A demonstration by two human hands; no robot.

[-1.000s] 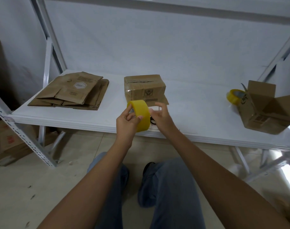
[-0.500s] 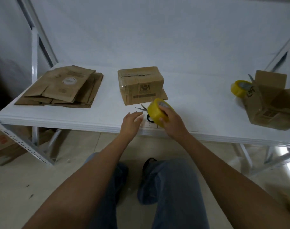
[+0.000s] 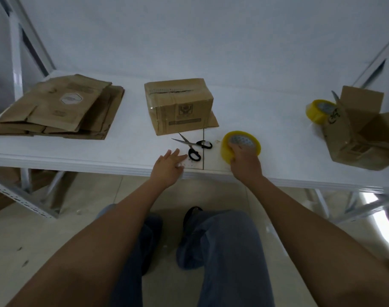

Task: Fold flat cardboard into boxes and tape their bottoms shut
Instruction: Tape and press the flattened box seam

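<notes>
White bench [image 3: 82,149] carries all. Stack of flat cardboard [image 3: 60,107] far left; 1 folded box [image 3: 180,105] centre, taped seam up; 1 open box [image 3: 364,129] far right, second tape roll [image 3: 319,110] touching it. Right hand [image 3: 244,160] grips yellow tape roll [image 3: 241,146] on bench. Left hand [image 3: 169,167], fingers straight, rests near scissors [image 3: 193,147]

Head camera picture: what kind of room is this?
Probably a packing or storeroom workspace. A white table on metal shelf-type framing holds a stack of flat cardboard, a folded box, scissors and yellow tape rolls.
</notes>
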